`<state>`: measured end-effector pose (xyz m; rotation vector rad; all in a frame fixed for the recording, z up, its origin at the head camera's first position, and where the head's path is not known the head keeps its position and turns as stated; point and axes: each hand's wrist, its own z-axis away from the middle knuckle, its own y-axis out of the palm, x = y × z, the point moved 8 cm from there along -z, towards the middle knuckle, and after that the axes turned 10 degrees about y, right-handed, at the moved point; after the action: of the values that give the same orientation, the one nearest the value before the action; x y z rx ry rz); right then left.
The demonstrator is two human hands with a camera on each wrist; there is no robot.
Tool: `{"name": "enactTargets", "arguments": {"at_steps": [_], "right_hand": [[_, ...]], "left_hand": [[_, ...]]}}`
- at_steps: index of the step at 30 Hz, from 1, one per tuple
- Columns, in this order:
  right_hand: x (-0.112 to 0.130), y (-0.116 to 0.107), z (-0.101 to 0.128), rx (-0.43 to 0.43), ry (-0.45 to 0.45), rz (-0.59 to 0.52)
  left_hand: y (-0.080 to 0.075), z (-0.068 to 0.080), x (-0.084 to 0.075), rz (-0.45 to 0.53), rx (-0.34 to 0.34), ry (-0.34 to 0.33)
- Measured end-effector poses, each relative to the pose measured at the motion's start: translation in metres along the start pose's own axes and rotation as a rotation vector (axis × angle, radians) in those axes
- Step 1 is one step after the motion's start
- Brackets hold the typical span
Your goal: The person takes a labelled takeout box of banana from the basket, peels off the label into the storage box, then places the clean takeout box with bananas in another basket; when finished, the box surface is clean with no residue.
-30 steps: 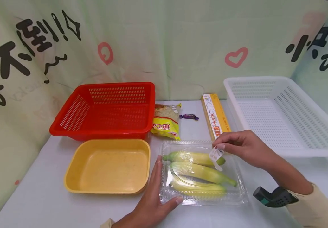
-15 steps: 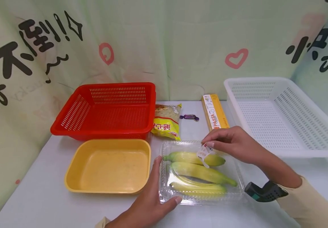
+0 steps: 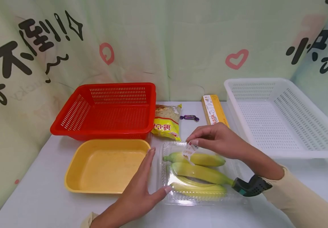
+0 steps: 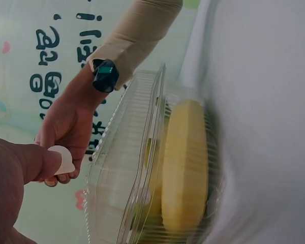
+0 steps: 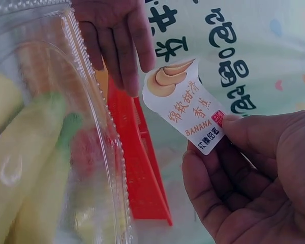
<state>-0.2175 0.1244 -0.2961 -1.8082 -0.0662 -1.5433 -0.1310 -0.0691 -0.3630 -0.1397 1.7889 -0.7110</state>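
Clear plastic clamshell box point(image 3: 199, 172): I see it at the front middle of the white table point(image 3: 38, 202), just right of the yellow plastic tub point(image 3: 106, 166).
Three yellow bananas point(image 3: 201, 172): inside the clamshell, lying side by side.
Red perforated plastic basket point(image 3: 106, 109): behind the tub, at the back left.
Yellow snack bag point(image 3: 166, 122): between the red basket and the long pasta box point(image 3: 213, 112), behind the clamshell.
Small purple wrapped candy point(image 3: 189, 117): between bag and pasta box.
White perforated plastic basket point(image 3: 280, 115): I find it right of the pasta box.
My left hand point(image 3: 139, 193): at the clamshell's left edge.
My right hand point(image 3: 218, 139): above the clamshell's back, pinching a white paper banana label point(image 3: 189, 151).
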Motion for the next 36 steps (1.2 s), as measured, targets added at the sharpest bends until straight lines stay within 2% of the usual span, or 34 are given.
{"name": "enactTargets", "arguments": {"at_steps": [4,8,13,19,27,36], "right_hand": [[0.000,0.007,-0.010,0.011,0.062,0.023],[0.001,0.017,-0.023,0.033,0.104,0.031],[0.004,0.028,-0.034,0.062,0.135,0.043],[0.010,0.044,-0.046,0.095,0.115,0.022],[0.017,0.061,-0.066,0.110,0.048,0.034],[0.020,0.079,-0.084,0.153,0.065,-0.008]], "left_hand": [[-0.013,-0.001,0.005,-0.031,-0.032,-0.001],[-0.030,0.002,0.015,-0.027,-0.072,-0.032],[-0.048,0.007,0.023,0.014,-0.114,0.015],[-0.071,0.015,0.033,-0.026,-0.124,-0.033],[-0.104,0.026,0.044,-0.153,-0.166,0.009],[-0.136,0.052,0.061,-0.226,-0.238,0.009]]}}
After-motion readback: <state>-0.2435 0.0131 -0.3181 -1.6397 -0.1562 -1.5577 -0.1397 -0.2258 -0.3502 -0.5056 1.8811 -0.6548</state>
